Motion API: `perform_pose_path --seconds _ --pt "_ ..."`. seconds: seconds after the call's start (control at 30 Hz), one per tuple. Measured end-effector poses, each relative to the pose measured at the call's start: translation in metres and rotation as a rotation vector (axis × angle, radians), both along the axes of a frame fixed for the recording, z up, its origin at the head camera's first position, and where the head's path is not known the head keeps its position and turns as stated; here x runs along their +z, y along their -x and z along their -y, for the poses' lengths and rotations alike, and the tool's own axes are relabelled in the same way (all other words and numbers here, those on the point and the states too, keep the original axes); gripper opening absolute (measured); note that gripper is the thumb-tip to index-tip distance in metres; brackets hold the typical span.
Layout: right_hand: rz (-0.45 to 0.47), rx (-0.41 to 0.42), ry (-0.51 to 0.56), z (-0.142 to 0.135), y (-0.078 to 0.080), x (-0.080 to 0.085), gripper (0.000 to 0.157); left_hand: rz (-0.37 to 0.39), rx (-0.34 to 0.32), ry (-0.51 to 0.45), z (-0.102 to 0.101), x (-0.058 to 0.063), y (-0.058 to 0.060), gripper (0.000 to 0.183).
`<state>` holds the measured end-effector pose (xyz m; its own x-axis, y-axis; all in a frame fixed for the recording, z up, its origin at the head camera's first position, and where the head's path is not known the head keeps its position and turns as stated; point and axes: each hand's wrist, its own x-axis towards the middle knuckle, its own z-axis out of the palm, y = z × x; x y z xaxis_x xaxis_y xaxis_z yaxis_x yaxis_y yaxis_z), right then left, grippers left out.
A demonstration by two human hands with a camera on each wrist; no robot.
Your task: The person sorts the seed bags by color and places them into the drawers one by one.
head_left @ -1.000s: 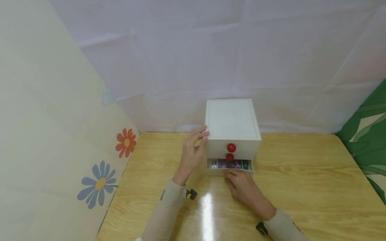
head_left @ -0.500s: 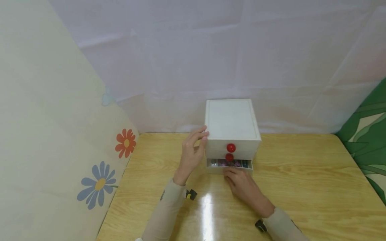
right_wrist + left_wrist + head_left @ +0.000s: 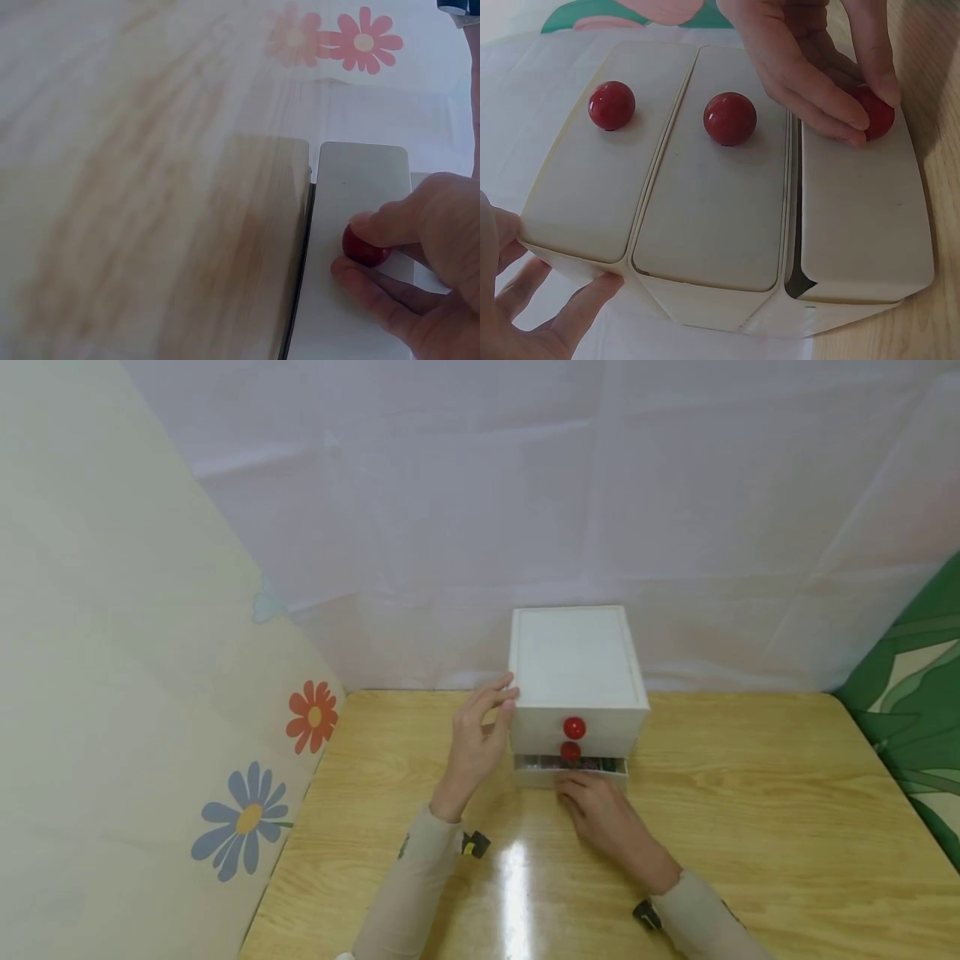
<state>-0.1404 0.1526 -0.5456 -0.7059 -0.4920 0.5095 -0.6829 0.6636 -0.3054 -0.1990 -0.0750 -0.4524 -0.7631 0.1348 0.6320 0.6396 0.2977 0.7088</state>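
Note:
A white three-drawer cabinet stands on the table, with round red knobs on its drawers. My right hand pinches the red knob of the bottom drawer between thumb and fingers. That drawer sticks out slightly; a narrow dark gap shows behind its front in the left wrist view. Small items inside it are mostly hidden. My left hand rests its fingertips against the cabinet's left side, near the top front corner. Both upper drawers, with the top knob and middle knob, are flush with the cabinet.
The wood-grain table extends on both sides of the cabinet. Behind it hangs a pale cloth. A flower-printed panel borders the left, and a green leaf-patterned panel the right.
The bottom drawer has slid inward a little, along with my right hand on its knob, and less of its inside shows. My left hand has stayed against the cabinet.

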Motion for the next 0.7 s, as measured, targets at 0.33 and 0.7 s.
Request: perform_pose_path --seconds 0.33,0.7 --pt "0.017 0.001 0.032 -0.0009 0.0033 0.0008 0.018 -0.006 0.000 -0.006 -0.0001 0.0002 -0.0003 0.021" --pt "0.037 0.003 0.039 -0.0015 0.0062 0.0008 0.018 -0.038 0.005 0.000 -0.0004 0.0024 -0.0013 0.019"
